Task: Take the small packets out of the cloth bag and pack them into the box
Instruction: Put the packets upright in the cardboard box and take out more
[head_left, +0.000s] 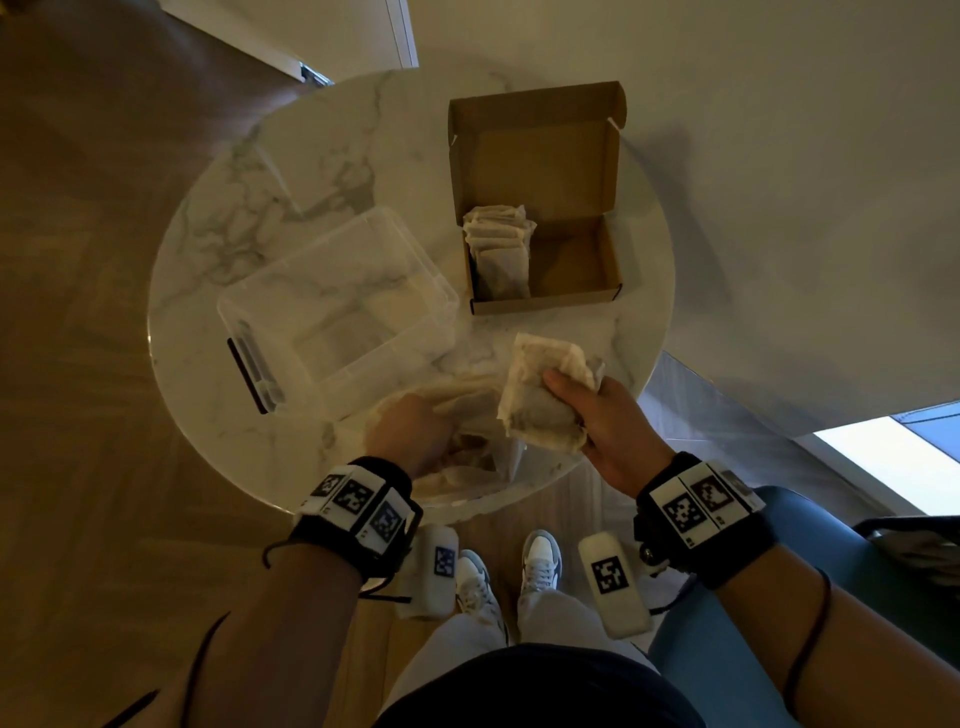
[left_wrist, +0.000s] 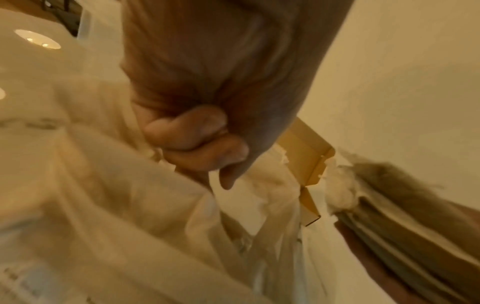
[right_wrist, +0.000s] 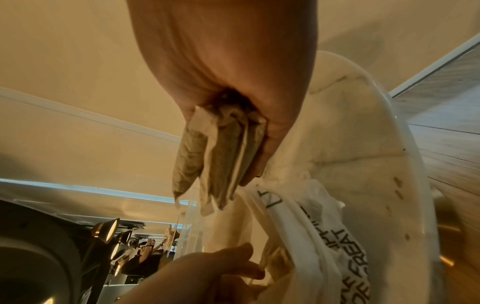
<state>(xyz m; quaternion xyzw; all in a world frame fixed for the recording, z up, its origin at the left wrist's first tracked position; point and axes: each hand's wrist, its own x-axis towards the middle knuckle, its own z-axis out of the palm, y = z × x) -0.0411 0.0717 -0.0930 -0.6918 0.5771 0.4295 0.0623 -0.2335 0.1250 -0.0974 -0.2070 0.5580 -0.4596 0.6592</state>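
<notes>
My right hand (head_left: 587, 410) grips a bunch of several small paper packets (head_left: 545, 395), lifted above the table's near edge; the right wrist view shows the packets (right_wrist: 221, 156) pinched between thumb and fingers. My left hand (head_left: 410, 431) clutches the crumpled cream cloth bag (head_left: 467, 436) at the near edge, its fingers (left_wrist: 197, 142) curled into the cloth bag (left_wrist: 130, 195). The open cardboard box (head_left: 571, 260) stands at the far right of the table, with a row of packets (head_left: 501, 249) standing in its left half. Its right half is bare.
A clear plastic tub (head_left: 337, 306) sits left of the box on the round marble table (head_left: 234, 218). A blue chair (head_left: 753, 623) stands at my right. The wall lies beyond the table, wooden floor to the left.
</notes>
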